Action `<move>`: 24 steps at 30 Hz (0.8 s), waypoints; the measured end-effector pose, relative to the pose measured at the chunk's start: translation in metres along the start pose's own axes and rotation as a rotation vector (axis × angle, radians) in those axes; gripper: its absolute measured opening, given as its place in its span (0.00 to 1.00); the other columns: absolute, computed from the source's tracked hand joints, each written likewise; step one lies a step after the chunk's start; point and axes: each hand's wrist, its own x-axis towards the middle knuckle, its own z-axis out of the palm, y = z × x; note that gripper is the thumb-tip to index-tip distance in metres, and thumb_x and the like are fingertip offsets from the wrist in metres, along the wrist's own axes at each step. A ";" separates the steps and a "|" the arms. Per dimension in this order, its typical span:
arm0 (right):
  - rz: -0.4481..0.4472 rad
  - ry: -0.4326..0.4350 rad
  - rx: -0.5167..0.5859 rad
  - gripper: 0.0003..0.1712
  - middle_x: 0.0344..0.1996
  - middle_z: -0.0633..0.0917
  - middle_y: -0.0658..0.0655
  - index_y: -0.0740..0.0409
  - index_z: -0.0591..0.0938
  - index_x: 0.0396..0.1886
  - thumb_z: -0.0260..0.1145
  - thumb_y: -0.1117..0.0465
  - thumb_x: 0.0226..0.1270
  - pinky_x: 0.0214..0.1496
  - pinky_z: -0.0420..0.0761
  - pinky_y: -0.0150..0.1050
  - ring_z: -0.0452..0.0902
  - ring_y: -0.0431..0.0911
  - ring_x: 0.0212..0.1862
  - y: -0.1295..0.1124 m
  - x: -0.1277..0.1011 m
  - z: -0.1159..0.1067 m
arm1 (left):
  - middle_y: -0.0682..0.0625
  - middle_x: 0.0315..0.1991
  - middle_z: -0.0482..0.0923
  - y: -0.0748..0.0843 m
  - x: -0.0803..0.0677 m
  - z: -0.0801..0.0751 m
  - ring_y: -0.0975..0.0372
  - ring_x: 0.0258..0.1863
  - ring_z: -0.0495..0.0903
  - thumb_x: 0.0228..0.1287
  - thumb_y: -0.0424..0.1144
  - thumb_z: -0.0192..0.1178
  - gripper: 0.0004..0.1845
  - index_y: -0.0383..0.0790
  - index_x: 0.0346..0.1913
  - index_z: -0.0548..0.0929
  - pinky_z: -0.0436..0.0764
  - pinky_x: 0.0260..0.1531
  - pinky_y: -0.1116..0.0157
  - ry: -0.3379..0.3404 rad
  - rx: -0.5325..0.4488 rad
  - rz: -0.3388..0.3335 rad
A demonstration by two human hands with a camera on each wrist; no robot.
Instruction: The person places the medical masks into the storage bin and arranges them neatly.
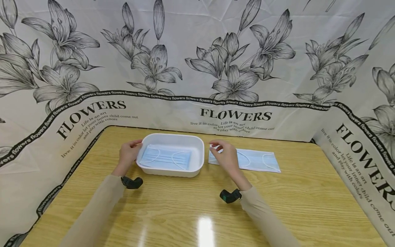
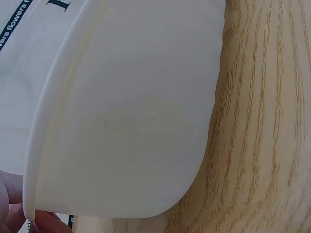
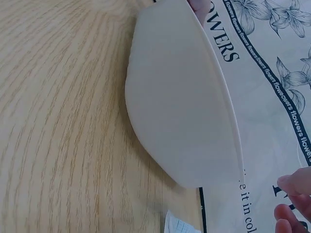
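A white plastic basin (image 1: 200,154) stands left of the middle of the table, with a pleated blue face mask (image 1: 166,158) lying in it, white ear loops on top. At the basin's left end my left hand (image 1: 127,155) pinches the rim; in the left wrist view its fingers (image 2: 51,223) show on both sides of the rim. My right hand (image 1: 226,157) hovers over the left part of some blue face mask material (image 1: 259,160) lying flat on the table. Overlap hides whether this is one mask or two. Bent right fingers (image 3: 296,182) hold nothing visible.
The wooden table (image 1: 185,212) has a light glossy top. A white curtain (image 1: 172,113) with printed flowers hangs along its back and sides. Each wrist wears a black camera strap, such as the right wrist camera (image 1: 230,196).
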 end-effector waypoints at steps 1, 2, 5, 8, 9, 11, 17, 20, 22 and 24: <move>-0.005 0.003 0.004 0.10 0.33 0.88 0.57 0.57 0.87 0.41 0.70 0.65 0.58 0.33 0.80 0.36 0.82 0.49 0.33 0.002 0.000 -0.002 | 0.38 0.54 0.76 0.000 0.000 0.000 0.58 0.42 0.75 0.72 0.43 0.52 0.20 0.38 0.62 0.77 0.74 0.28 0.76 -0.001 0.000 0.000; -0.008 0.002 0.008 0.10 0.33 0.88 0.58 0.57 0.87 0.41 0.70 0.66 0.58 0.33 0.80 0.35 0.82 0.49 0.33 0.003 -0.001 -0.004 | 0.38 0.54 0.76 0.000 0.000 0.000 0.58 0.42 0.74 0.72 0.43 0.52 0.20 0.38 0.62 0.77 0.74 0.27 0.76 -0.003 0.000 0.000; -0.025 -0.011 0.011 0.11 0.34 0.88 0.58 0.57 0.86 0.42 0.71 0.66 0.57 0.33 0.81 0.36 0.83 0.50 0.33 0.007 -0.002 -0.011 | 0.38 0.54 0.77 0.000 -0.001 0.000 0.58 0.42 0.74 0.72 0.43 0.52 0.20 0.39 0.62 0.77 0.73 0.27 0.76 -0.006 -0.001 -0.001; -0.047 -0.019 -0.007 0.12 0.34 0.87 0.59 0.59 0.86 0.42 0.71 0.66 0.57 0.32 0.82 0.36 0.83 0.50 0.33 0.011 -0.004 -0.018 | 0.39 0.54 0.77 0.000 0.000 0.001 0.59 0.42 0.74 0.72 0.43 0.52 0.20 0.39 0.62 0.77 0.74 0.26 0.76 -0.007 -0.002 0.000; -0.049 -0.020 -0.016 0.12 0.34 0.87 0.59 0.59 0.86 0.42 0.71 0.66 0.57 0.32 0.82 0.36 0.83 0.50 0.33 0.013 -0.005 -0.021 | 0.38 0.54 0.77 0.000 0.000 0.001 0.59 0.41 0.74 0.72 0.44 0.52 0.20 0.39 0.61 0.77 0.74 0.26 0.76 -0.006 -0.002 0.005; -0.044 -0.023 -0.033 0.12 0.34 0.87 0.59 0.59 0.86 0.43 0.71 0.65 0.58 0.31 0.81 0.35 0.83 0.49 0.33 0.017 -0.006 -0.026 | 0.39 0.53 0.77 -0.001 0.000 0.001 0.60 0.40 0.74 0.71 0.44 0.53 0.20 0.39 0.61 0.78 0.74 0.26 0.76 -0.003 -0.003 0.006; -0.029 -0.037 -0.047 0.13 0.35 0.87 0.59 0.58 0.85 0.44 0.71 0.65 0.59 0.32 0.80 0.33 0.83 0.49 0.34 0.030 -0.008 -0.037 | 0.39 0.52 0.77 -0.001 0.000 0.000 0.60 0.40 0.74 0.71 0.43 0.52 0.20 0.39 0.61 0.78 0.74 0.26 0.76 0.001 -0.003 0.006; -0.028 -0.042 -0.057 0.13 0.35 0.87 0.59 0.59 0.85 0.44 0.71 0.65 0.58 0.32 0.80 0.33 0.83 0.50 0.35 0.037 -0.009 -0.042 | 0.38 0.54 0.77 0.000 0.000 -0.001 0.59 0.41 0.74 0.72 0.43 0.52 0.20 0.39 0.61 0.77 0.73 0.26 0.76 0.000 -0.002 0.002; -0.023 -0.047 -0.068 0.13 0.35 0.87 0.60 0.59 0.85 0.44 0.71 0.65 0.58 0.32 0.80 0.33 0.83 0.50 0.35 0.041 -0.011 -0.045 | 0.38 0.54 0.77 0.001 -0.001 -0.001 0.59 0.42 0.75 0.72 0.43 0.52 0.20 0.38 0.61 0.77 0.73 0.26 0.76 0.000 0.000 -0.002; -0.015 -0.052 -0.074 0.13 0.36 0.87 0.60 0.59 0.85 0.44 0.71 0.65 0.58 0.32 0.80 0.33 0.83 0.51 0.35 0.045 -0.012 -0.049 | 0.38 0.55 0.77 0.003 -0.002 -0.001 0.58 0.42 0.75 0.72 0.43 0.52 0.20 0.38 0.61 0.77 0.74 0.27 0.76 0.002 0.002 -0.005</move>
